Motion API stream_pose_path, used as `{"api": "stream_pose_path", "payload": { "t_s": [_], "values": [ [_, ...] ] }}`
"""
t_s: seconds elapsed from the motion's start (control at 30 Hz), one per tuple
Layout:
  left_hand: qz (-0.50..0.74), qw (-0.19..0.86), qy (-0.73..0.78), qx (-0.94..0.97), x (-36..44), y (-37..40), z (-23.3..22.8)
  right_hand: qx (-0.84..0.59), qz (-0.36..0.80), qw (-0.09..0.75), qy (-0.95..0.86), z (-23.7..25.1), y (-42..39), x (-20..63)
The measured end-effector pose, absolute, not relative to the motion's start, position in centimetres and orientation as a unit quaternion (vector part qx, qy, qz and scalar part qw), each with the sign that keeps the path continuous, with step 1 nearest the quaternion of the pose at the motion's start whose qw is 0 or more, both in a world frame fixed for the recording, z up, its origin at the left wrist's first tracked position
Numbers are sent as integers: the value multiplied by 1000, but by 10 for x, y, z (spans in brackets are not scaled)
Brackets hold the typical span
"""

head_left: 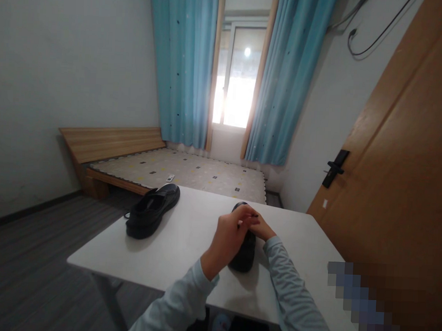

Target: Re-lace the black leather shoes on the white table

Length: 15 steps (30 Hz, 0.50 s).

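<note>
both hands, left hand (228, 239) and right hand (261, 229), have fingers pinched on the near shoe (243, 257), seemingly at its laces. the far shoe (152, 209) lies untouched on the table (188, 252), so the work looks about midway

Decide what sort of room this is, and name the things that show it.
Most likely a bedroom: a low wooden bed stands under a window hung with blue curtains, beside a wooden door. A white table holds two black shoes.

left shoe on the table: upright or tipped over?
Upright. The left shoe rests on its sole on the white table, opening facing up, apart from both hands, which are at the other shoe.
</note>
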<state>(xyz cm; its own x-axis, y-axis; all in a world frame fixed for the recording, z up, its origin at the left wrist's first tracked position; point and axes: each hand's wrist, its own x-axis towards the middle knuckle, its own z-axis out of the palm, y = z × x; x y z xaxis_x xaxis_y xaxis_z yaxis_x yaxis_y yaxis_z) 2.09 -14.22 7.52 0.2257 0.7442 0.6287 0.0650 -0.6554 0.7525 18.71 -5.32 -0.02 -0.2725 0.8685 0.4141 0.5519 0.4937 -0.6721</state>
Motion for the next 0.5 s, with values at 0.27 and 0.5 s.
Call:
{"api": "stream_pose_path", "payload": {
  "t_s": [0.27,0.5],
  "values": [
    [647,334,318,608,25,-78,58,-425,244,402,-773,-3,-46,191],
    [656,338,365,568,28,-31,18,-422,283,389,-769,6,-51,194]
  ]
}}
